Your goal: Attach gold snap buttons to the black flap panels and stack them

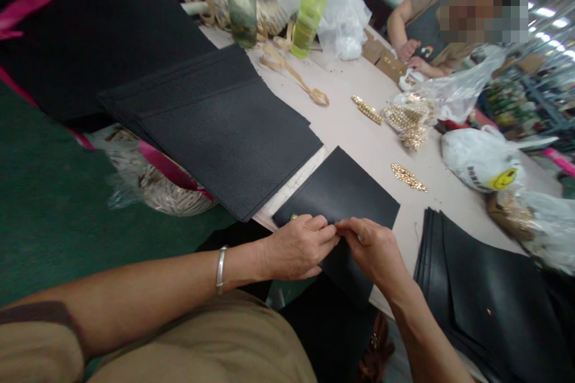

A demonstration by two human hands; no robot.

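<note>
A black leather-like sheet [354, 182] lies at the table's front edge, partly hanging over it. Over this sheet my left hand [300, 246] is closed, its fingertips pinched together; a small gold piece [293, 216] shows beside its knuckles. My right hand [371, 248] is closed too, thumb and index finger meeting the left fingertips. Whatever lies between the fingers is too small to make out. Small gold pieces [408, 178] form a pile on the table beyond the sheet.
Stacks of black sheets lie at left [233, 137] and right [498, 287]. Farther back are two bottles [241, 0] [309, 6], a tan strap [291, 72], gold pieces in a plastic bag [408, 119] and a white bag [478, 158]. Another person's hands [415, 57] are across the table.
</note>
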